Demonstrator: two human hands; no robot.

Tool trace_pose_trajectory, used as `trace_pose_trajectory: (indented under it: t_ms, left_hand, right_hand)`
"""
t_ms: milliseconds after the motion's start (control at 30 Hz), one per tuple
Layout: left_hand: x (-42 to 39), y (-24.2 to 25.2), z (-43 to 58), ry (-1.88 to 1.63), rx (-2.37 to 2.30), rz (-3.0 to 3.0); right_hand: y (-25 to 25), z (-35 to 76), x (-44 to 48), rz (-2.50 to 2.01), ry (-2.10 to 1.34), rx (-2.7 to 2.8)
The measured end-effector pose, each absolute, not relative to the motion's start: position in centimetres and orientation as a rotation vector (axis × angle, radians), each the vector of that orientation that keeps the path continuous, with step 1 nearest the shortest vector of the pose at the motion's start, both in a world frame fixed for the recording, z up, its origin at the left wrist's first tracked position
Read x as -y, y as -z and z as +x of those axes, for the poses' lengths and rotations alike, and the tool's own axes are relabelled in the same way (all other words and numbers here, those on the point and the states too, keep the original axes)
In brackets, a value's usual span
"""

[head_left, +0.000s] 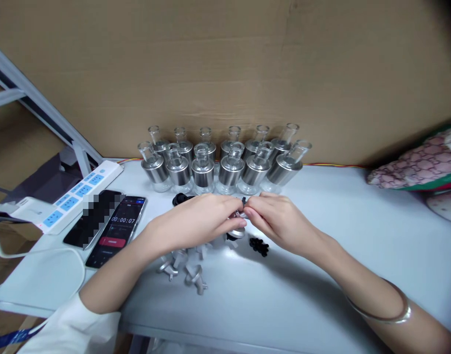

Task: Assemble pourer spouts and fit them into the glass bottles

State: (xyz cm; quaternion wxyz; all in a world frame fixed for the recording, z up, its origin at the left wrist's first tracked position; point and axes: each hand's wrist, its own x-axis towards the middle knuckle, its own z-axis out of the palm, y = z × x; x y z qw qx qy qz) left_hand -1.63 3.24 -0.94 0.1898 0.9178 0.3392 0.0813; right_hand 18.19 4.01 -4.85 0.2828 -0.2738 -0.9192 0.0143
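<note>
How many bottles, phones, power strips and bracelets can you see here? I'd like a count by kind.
Bottles: 12
Phones: 2
Power strip: 1
Bracelet: 1
Total: 16

The loose silver pieces are left out; they overlap and partly hide behind an arm.

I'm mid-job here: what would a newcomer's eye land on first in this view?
First, two rows of metal-banded glass bottles along the cardboard at the back. Next, the left hand and right hand, meeting in front of them around a small metal part. Off to the left, a lit phone reading 00:00:07.
</note>
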Motion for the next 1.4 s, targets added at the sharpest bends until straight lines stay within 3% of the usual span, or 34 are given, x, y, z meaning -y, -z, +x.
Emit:
trace_pose_trajectory:
  t_ms: [567,1033,1400]
  left_hand:
    - [-3.1,1.4,-1.0,-0.429,-0.976,2.977]
    - [-4.1,2.5,-0.5,-0.485,-0.535,1.541]
    - [-4.5,3.1,-0.5,-0.528,-0.385,1.149]
  right_hand:
    - [4.6,17.8,-3.4,-0.835,0.148,2.288]
    - [4.2,18.0,-2.7,-0.75,0.051,2.172]
    - [4.2,19.2,-2.9,-0.685,-0.078,1.974]
